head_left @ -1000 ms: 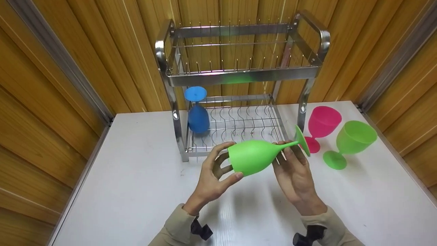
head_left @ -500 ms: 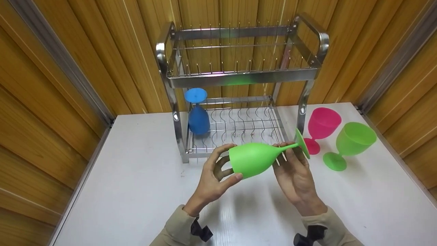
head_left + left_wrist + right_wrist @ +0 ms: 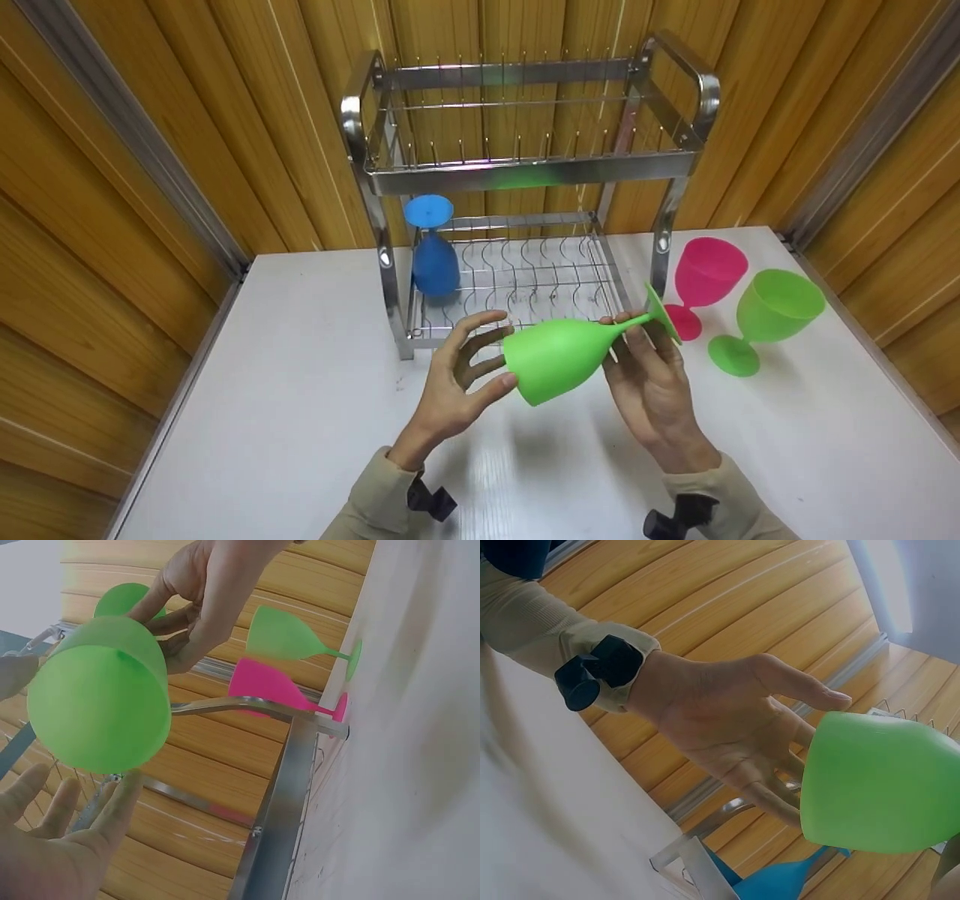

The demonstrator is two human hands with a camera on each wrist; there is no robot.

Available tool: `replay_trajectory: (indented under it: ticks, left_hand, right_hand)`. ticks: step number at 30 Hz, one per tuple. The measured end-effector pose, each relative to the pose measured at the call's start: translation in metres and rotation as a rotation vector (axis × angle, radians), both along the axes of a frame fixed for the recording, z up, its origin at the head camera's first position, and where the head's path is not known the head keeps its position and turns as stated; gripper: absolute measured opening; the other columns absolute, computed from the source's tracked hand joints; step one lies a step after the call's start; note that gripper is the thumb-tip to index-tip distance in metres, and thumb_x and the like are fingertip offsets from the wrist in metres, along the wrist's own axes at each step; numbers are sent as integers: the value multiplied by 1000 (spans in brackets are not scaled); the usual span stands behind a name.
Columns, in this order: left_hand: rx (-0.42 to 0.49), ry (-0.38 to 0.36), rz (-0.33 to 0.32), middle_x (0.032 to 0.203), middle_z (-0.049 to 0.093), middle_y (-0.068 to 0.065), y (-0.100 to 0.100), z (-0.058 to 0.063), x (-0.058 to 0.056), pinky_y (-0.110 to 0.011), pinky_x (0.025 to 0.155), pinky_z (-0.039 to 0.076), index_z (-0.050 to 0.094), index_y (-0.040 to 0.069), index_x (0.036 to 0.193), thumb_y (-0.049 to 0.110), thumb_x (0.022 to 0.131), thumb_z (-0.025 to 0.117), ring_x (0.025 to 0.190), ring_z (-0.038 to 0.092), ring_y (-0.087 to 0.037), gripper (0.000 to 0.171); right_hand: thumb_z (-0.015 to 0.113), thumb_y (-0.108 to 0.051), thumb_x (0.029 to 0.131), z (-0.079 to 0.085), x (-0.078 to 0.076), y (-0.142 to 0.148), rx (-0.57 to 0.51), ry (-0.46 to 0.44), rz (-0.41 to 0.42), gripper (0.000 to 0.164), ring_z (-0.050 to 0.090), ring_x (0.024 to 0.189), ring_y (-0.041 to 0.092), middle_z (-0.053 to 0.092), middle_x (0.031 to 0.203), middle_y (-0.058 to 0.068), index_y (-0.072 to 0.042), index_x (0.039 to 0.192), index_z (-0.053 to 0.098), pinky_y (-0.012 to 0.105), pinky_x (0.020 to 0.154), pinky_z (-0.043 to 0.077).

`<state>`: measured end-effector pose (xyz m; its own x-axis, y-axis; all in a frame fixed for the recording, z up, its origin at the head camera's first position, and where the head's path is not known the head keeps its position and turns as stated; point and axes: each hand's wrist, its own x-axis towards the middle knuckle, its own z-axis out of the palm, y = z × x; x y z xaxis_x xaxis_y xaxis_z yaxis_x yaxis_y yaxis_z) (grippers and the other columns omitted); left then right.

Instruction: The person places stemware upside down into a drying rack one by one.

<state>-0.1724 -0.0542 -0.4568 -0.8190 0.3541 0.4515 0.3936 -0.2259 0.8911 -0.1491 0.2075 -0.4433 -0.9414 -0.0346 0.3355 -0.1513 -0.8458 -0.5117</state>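
Observation:
A green plastic goblet is held on its side above the table, its mouth toward the left and its foot to the right. My right hand pinches its stem near the foot. The left hand is beside the mouth with fingers spread, the thumb tip right at the rim. In the right wrist view those left fingers stand loosely around the goblet's mouth. Behind, a blue goblet sits upside down at the left end of the rack's lower shelf.
A two-tier metal dish rack stands at the back, with upright prongs on top and wavy wires below. To its right, a pink goblet and another green goblet stand upright on the white table. Wood-patterned walls enclose the table.
My left hand has loosened from the goblet's rim and moved slightly left, its fingers spreading. The goblet's mouth has dipped a little, while the right hand keeps hold of the stem.

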Motion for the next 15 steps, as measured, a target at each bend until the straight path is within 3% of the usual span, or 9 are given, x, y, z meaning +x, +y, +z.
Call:
replay_trajectory:
  ticks: [9, 15]
  left_hand:
    - [-23, 88, 65, 158, 48, -21, -12, 5, -7, -48, 113, 56, 46, 2, 154, 12, 93, 81, 144, 53, -44, 71]
    - [-56, 184, 193, 153, 54, -21, -24, 11, -12, -44, 113, 56, 49, -1, 151, 0, 90, 79, 142, 57, -42, 68]
  right_hand:
    - [53, 0, 110, 3, 0, 0, 64, 5, -29, 29, 66, 122, 21, 68, 123, 5, -9, 123, 76, 33, 119, 50]
    - [54, 1, 109, 3, -4, -1, 84, -5, -47, 28, 67, 119, 21, 70, 121, 5, -9, 120, 77, 33, 118, 52]
